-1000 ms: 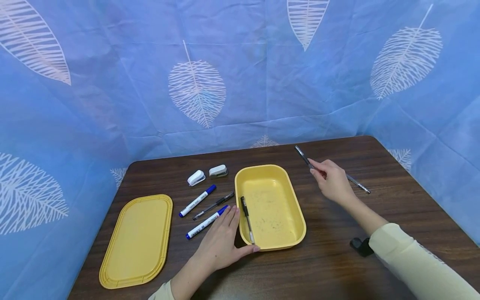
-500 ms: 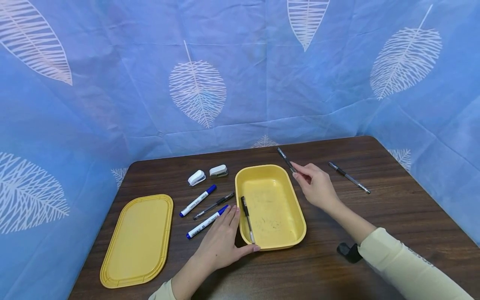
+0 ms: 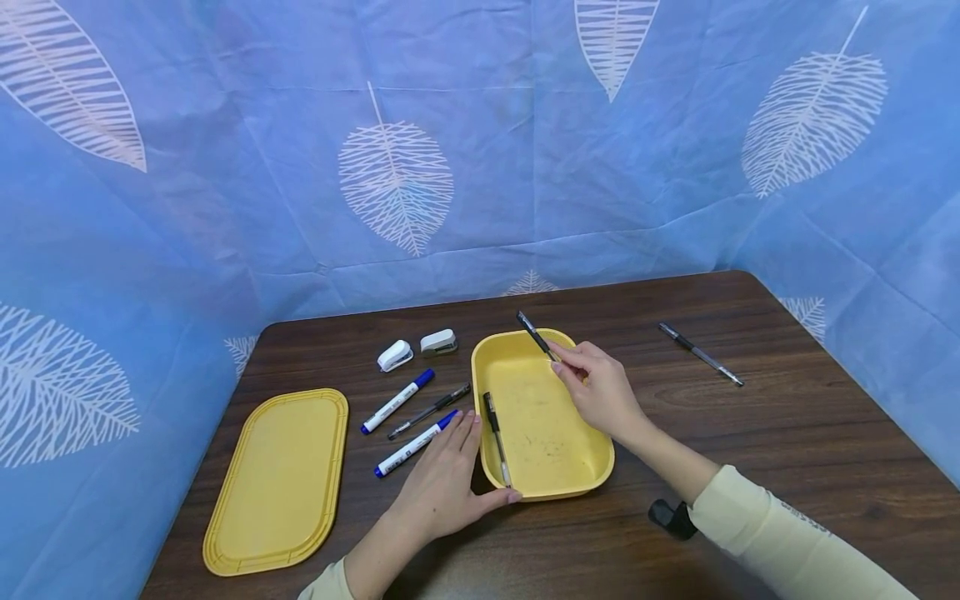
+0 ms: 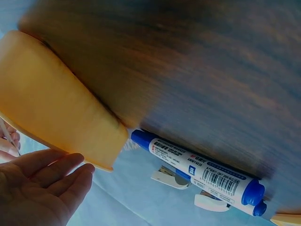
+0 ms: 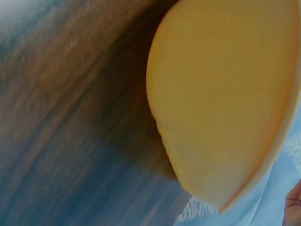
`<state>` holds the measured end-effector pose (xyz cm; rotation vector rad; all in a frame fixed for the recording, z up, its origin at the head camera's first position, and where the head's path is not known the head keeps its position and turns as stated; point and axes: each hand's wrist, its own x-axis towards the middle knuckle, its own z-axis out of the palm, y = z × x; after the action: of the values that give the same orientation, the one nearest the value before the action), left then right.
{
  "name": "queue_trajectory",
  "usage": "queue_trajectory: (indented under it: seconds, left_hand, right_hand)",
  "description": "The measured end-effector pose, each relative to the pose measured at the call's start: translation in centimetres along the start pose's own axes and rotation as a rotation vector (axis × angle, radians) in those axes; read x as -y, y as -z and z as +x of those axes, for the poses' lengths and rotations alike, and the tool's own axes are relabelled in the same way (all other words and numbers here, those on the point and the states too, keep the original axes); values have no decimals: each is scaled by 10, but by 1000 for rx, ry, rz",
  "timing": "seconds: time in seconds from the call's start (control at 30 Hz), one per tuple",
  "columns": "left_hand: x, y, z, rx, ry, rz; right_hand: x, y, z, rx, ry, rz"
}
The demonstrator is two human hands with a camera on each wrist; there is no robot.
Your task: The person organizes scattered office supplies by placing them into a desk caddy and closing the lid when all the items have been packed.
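Observation:
My right hand (image 3: 603, 387) pinches a black gel pen (image 3: 534, 333) above the far right part of a yellow bin (image 3: 606, 450). The pen's black end points away to the far left. Fingers of my left hand (image 3: 442, 492) lie straight along the bin's left rim, with the thumb at its near left corner. Inside the bin, another gel pen (image 3: 497, 437) leans along the left wall. In the left wrist view the left hand (image 4: 47, 188) touches the bin's wall (image 4: 61, 99). The right wrist view has only a sliver of the right hand (image 5: 292, 207) beside the bin (image 5: 221, 103).
Left of the bin lie two white-and-blue markers (image 3: 397, 402) and a gel pen (image 3: 429, 412). Two small white staplers (image 3: 394, 356) stand behind them. A yellow lid (image 3: 277, 483) lies at the left. Another gel pen (image 3: 701, 354) rests on the table's right side.
My right hand has carried the gel pen leftward from the table's right side to over the bin. The left hand stays at the bin's rim.

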<state>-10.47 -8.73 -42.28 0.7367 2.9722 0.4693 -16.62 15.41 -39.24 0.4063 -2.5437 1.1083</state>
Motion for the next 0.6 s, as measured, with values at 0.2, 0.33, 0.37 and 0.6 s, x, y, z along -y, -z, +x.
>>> queue_trajectory:
  seconds: [0.2,0.33,0.37,0.6]
  left_hand:
    - [1,-1,1,1,1,-1]
    - [1,-1,1,1,-2,-2]
    - [1,-1,1,2,-1,-4]
    - [1,-1,1,3,3,-3]
  right_hand:
    - [3,-11,-5,3,2,14]
    - [4,-16,-8,5,1,16]
    - [4,-17,-9,4,-1,16]
    - [6,-28,-15,2,-61,33]
